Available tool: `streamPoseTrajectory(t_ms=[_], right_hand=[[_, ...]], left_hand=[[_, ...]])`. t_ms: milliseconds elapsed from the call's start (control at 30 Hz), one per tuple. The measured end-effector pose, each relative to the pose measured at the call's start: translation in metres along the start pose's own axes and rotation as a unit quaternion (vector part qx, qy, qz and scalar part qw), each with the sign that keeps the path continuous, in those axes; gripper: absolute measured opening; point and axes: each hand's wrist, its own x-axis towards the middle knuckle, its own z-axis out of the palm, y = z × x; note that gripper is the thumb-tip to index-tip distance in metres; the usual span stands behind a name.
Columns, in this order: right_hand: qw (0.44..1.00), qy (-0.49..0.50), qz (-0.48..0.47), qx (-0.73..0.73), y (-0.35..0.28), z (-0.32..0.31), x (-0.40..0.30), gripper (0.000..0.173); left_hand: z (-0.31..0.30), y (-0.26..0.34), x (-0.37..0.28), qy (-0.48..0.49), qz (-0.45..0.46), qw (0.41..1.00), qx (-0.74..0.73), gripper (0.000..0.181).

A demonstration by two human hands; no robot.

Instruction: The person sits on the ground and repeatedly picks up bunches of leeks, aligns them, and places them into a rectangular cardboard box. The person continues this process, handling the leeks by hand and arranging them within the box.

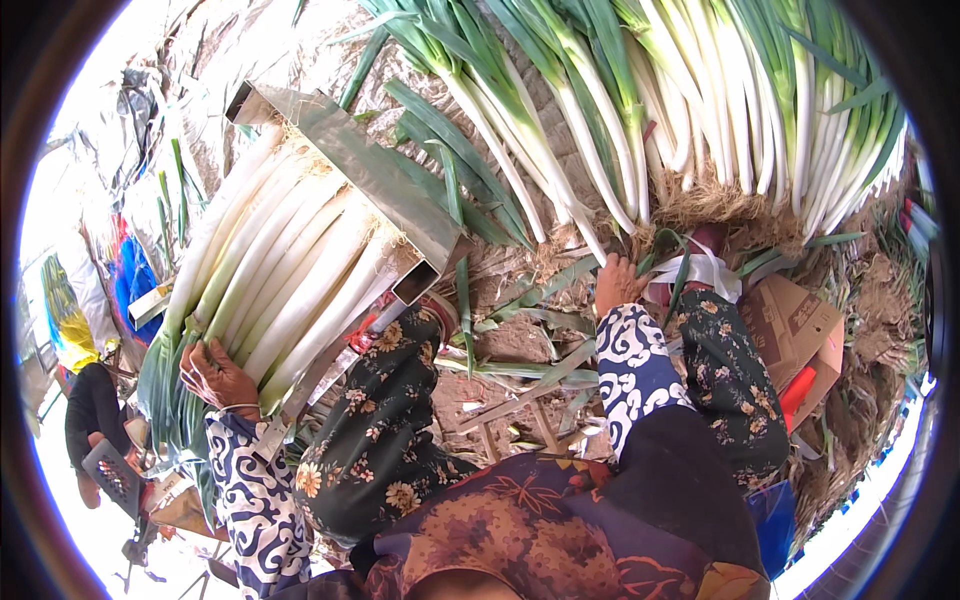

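Note:
Several long green onions point(285, 247) lie side by side in a metal holding frame point(352, 165), their roots against its upper plate. On their green part, near the start of the leaves, rests my left hand point(219, 379), its fingers bent; whether it grips any stalk I cannot tell. Out to the right, my right hand point(619, 283) has its fingers at the root end of a white green onion stalk point(574, 210), which leans down from a loose group on the ground. Whether the fingers are closed around the stalk is not clear.
A dense row of green onions point(720, 112) lies along the upper right. An open cardboard box point(795, 330) stands beside my right leg. Cut leaves point(555, 375) litter the soil between my legs. Another person point(97, 412) sits at the far left.

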Motion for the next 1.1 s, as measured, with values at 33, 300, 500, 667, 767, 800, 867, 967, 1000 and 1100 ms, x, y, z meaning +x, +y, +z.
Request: streamPoseTrajectory(t_ms=[33,300,500,667,767,800,867,967,1000,1100], right_hand=[[1.0,-0.005,-0.013,0.0,-0.001,-0.006,0.0,0.024],[0.976,-0.152,-0.11,0.114,0.004,-0.065,0.043,0.023],[0.935,-0.206,-0.116,0.264,0.0,-0.135,0.054,0.025],[0.856,-0.431,-0.169,0.228,0.008,-0.066,0.069,0.035],[0.839,-0.451,-0.143,0.267,0.009,-0.058,0.047,0.02],[0.813,-0.452,-0.112,0.349,0.012,-0.057,0.04,0.02],[0.79,-0.38,-0.058,0.477,-0.005,-0.094,0.022,0.021],[0.806,-0.157,-0.068,0.566,-0.013,-0.141,0.014,0.028],[0.827,-0.14,-0.058,0.541,-0.017,-0.141,0.015,0.031],[0.908,-0.094,-0.036,0.406,-0.041,-0.126,0.032,0.038]], left_hand=[[-0.001,0.001,0.0,0.0,0.001,1.0,-0.002,0.018],[-0.001,0.0,0.001,0.002,-0.001,1.0,0.008,0.019],[0.006,0.0,0.001,0.002,-0.008,1.0,0.009,0.019],[0.005,-0.008,-0.006,0.012,-0.012,1.0,0.005,0.02],[0.005,-0.006,-0.002,-0.001,-0.007,1.0,0.005,0.02],[0.009,-0.003,0.002,-0.001,-0.006,1.0,0.002,0.02],[0.005,-0.006,-0.004,0.001,-0.01,1.0,0.012,0.02],[0.003,-0.006,-0.005,0.003,-0.01,1.0,0.019,0.02],[0.003,-0.005,-0.003,0.004,-0.008,1.0,0.016,0.02],[0.002,-0.005,-0.003,0.005,-0.01,1.0,0.012,0.021]])
